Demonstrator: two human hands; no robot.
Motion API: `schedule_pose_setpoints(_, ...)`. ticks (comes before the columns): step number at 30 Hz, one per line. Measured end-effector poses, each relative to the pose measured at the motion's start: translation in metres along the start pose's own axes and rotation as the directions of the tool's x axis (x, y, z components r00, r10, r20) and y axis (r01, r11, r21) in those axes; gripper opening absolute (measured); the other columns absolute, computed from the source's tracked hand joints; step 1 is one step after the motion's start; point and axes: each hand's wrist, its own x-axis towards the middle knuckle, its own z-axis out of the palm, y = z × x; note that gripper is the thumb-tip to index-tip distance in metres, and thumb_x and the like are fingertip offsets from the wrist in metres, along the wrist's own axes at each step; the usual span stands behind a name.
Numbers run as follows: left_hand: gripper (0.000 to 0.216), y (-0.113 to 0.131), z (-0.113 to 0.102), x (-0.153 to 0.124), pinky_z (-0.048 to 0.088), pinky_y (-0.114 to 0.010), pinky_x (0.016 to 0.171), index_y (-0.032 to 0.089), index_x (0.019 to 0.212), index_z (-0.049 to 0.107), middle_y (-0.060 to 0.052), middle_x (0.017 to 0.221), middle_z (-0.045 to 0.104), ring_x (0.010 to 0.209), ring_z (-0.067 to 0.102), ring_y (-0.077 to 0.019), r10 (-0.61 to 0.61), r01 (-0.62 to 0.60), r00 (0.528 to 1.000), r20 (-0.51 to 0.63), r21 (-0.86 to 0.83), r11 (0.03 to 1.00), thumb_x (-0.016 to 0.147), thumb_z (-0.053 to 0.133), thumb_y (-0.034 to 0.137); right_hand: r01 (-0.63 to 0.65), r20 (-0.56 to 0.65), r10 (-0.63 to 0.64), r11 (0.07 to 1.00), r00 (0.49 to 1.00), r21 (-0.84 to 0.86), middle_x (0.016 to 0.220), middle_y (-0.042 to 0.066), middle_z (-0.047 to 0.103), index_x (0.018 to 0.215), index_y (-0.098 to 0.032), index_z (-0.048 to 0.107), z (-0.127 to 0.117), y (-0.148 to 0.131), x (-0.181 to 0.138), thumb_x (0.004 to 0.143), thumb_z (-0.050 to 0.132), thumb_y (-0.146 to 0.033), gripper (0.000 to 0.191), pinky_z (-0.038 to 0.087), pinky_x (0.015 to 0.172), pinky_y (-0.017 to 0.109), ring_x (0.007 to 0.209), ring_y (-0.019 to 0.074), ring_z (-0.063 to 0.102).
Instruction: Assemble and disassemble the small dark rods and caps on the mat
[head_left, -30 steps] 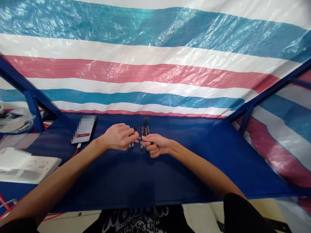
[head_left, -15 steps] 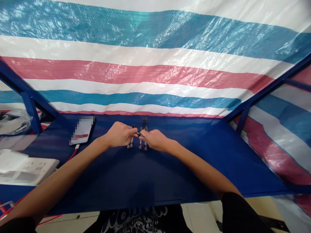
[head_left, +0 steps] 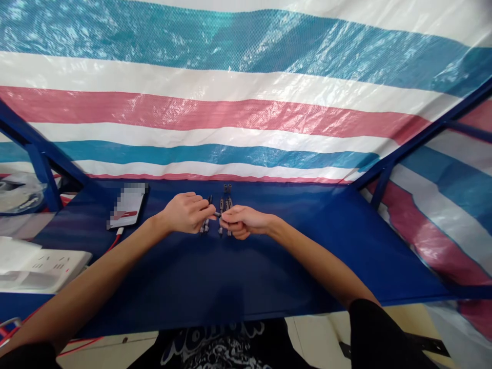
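Both hands meet over the middle of the dark blue table. My left hand is closed in a pinch on one end of a small dark pen-like part. My right hand is curled shut on the other end of the same part. Under and behind the hands lie several thin dark pens in a row, partly hidden by the fingers. Two small dark caps stand just behind them.
A phone with a red cable lies at the back left of the table. A white power strip sits at the left edge. A striped tarp wall closes the back; blue frame bars run along both sides.
The hands stay together on the small part. The right hand has turned, from knuckles up half a second ago to fingers curled under. The view has shifted slightly.
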Motion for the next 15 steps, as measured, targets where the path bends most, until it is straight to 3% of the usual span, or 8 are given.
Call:
schedule_pose_setpoints(2, 0.035, -0.002, 0.005, 0.000, 0.026, -0.026, 0.050, 0.019, 0.071, 0.057, 0.001, 0.055, 0.056, 0.049, 0.048, -0.0114, -0.115, 0.132, 0.980, 0.164, -0.093, 0.987, 0.094, 0.037, 0.035, 0.005, -0.203, -0.059, 0.966, 0.977, -0.260, 0.054, -0.008, 0.030, 0.081, -0.017, 0.050, 0.003, 0.000, 0.004, 0.098, 0.034, -0.041, 0.034, 0.031, 0.047, 0.020, 0.044, 0.0073, 0.030)
schedule_pose_setpoints(3, 0.035, -0.002, 0.007, 0.001, 0.025, -0.026, 0.049, 0.019, 0.072, 0.057, 0.000, 0.056, 0.058, 0.050, 0.050, -0.0122, -0.184, 0.219, 0.950, 0.254, -0.115, 0.969, 0.094, 0.037, 0.036, -0.030, -0.318, -0.126, 0.896, 0.940, -0.444, 0.059, -0.005, 0.039, 0.083, -0.016, 0.053, 0.006, 0.000, 0.005, 0.099, 0.035, -0.036, 0.032, 0.034, 0.052, 0.021, 0.050, 0.0082, 0.038)
schedule_pose_setpoints(5, 0.033, -0.002, 0.009, 0.004, 0.024, -0.025, 0.050, 0.019, 0.076, 0.058, -0.001, 0.060, 0.061, 0.054, 0.055, -0.0146, -0.284, 0.361, 0.871, 0.400, -0.133, 0.923, 0.094, 0.037, 0.038, -0.181, -0.455, -0.294, 0.639, 0.841, -0.748, 0.077, 0.002, 0.055, 0.089, -0.015, 0.056, 0.011, 0.000, 0.008, 0.099, 0.038, -0.029, 0.025, 0.036, 0.062, 0.023, 0.066, 0.0111, 0.049)
schedule_pose_setpoints(7, 0.030, -0.001, 0.009, 0.008, 0.026, -0.025, 0.051, 0.020, 0.079, 0.059, -0.001, 0.064, 0.063, 0.060, 0.058, -0.0163, -0.342, 0.470, 0.801, 0.491, -0.163, 0.867, 0.092, 0.039, 0.037, -0.313, -0.458, -0.399, 0.378, 0.794, -0.871, 0.092, 0.007, 0.059, 0.096, -0.014, 0.056, 0.014, 0.002, 0.011, 0.099, 0.037, -0.027, 0.024, 0.036, 0.066, 0.025, 0.076, 0.0143, 0.053)
schedule_pose_setpoints(9, 0.027, 0.000, 0.008, 0.011, 0.029, -0.024, 0.053, 0.020, 0.081, 0.060, -0.001, 0.067, 0.064, 0.062, 0.059, -0.0162, -0.364, 0.554, 0.760, 0.538, -0.243, 0.796, 0.091, 0.040, 0.034, -0.357, -0.414, -0.431, 0.212, 0.802, -0.910, 0.098, 0.010, 0.059, 0.101, -0.013, 0.056, 0.015, 0.005, 0.012, 0.100, 0.033, -0.027, 0.027, 0.036, 0.066, 0.026, 0.081, 0.0171, 0.054)
schedule_pose_setpoints(12, 0.028, 0.001, 0.007, 0.013, 0.033, -0.022, 0.054, 0.019, 0.084, 0.062, 0.000, 0.070, 0.064, 0.061, 0.057, -0.0141, -0.351, 0.634, 0.738, 0.576, -0.412, 0.655, 0.090, 0.040, 0.036, -0.348, -0.334, -0.447, 0.053, 0.830, -0.936, 0.100, 0.012, 0.058, 0.104, -0.011, 0.055, 0.012, 0.008, 0.012, 0.096, 0.035, -0.017, 0.022, 0.037, 0.069, 0.029, 0.088, 0.0209, 0.053)
schedule_pose_setpoints(15, 0.036, 0.001, 0.006, 0.015, 0.035, -0.022, 0.053, 0.017, 0.079, 0.064, 0.000, 0.067, 0.063, 0.059, 0.055, -0.0133, -0.355, 0.678, 0.715, 0.602, -0.476, 0.560, 0.089, 0.039, 0.041, -0.327, -0.280, -0.449, -0.029, 0.848, -0.945, 0.100, 0.014, 0.059, 0.104, -0.009, 0.055, 0.011, 0.010, 0.012, 0.088, 0.039, -0.007, 0.023, 0.038, 0.075, 0.032, 0.091, 0.0231, 0.052)
